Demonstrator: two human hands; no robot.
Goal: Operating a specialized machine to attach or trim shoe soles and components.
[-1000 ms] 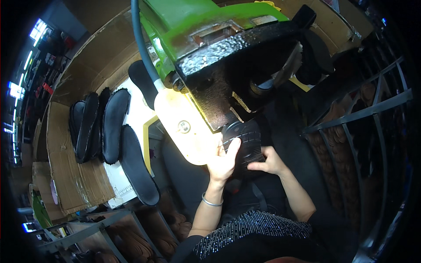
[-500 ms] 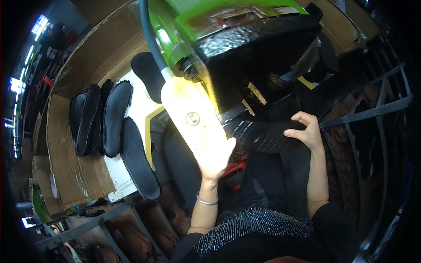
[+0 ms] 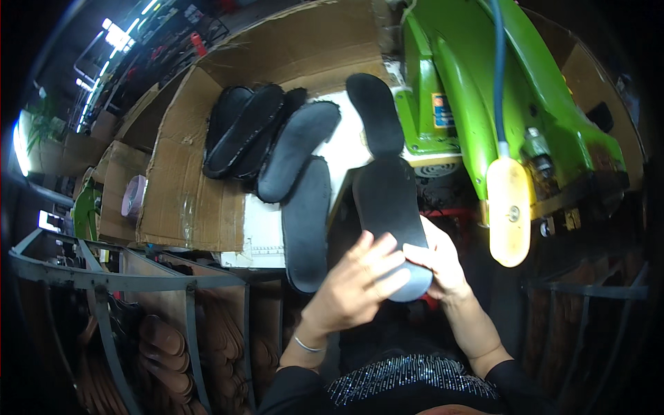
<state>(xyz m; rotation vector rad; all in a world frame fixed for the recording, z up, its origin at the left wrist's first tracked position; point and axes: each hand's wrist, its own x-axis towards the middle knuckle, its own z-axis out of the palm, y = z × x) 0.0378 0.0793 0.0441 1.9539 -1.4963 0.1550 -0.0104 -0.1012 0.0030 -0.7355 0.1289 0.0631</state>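
Sole (image 3: 387, 200) in mid-view, smooth face up, between the other soles (image 3: 308, 225) on the white surface (image 3: 261, 234) and the lamp (image 3: 509, 228). Right hand (image 3: 437, 264) grips its near end; left hand (image 3: 356, 287) over same end, fingers spread, can't tell if gripping. Hands were under green machine (image 3: 477, 117) half a second ago, now away: work there looks paused.

Over there, cardboard (image 3: 190, 214) walls the white surface (image 3: 348, 146) at its back and left; overlapping black soles (image 3: 250, 131) lie on it, one overhanging its near edge, another beside the green machine's base (image 3: 430, 146).
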